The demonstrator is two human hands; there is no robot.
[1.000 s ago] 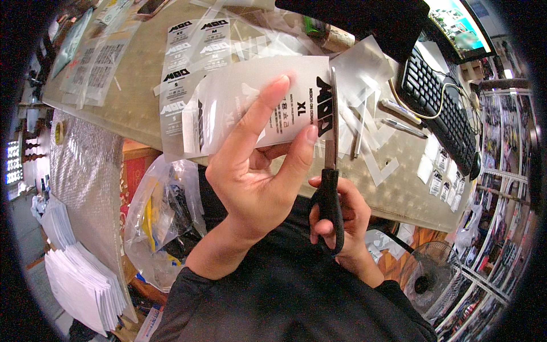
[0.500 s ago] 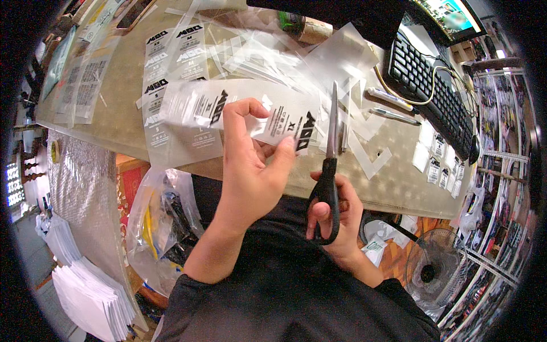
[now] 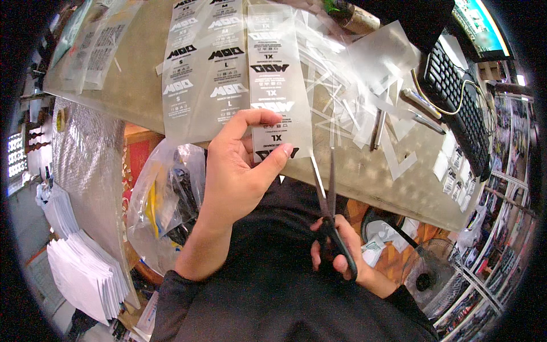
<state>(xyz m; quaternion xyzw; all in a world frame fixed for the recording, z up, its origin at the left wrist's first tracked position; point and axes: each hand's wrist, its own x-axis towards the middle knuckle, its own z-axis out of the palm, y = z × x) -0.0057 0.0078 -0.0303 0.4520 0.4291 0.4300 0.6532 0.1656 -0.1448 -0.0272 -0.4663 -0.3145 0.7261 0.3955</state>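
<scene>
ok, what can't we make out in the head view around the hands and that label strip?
- Label strip: its lower end is hidden behind the left hand.
- Scissors: handles are wrapped by the right hand, so the finger loops barely show; whether the blades touch the strip is unclear.
- Keyboard: partly cut off by the fisheye rim.
- Plastic bag: contents blurred behind the film.

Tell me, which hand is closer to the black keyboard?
The right hand. It holds the scissors at the table's near edge, below and left of the keyboard. The left hand pinches the clear label strip farther left, so it is farther away.
</scene>
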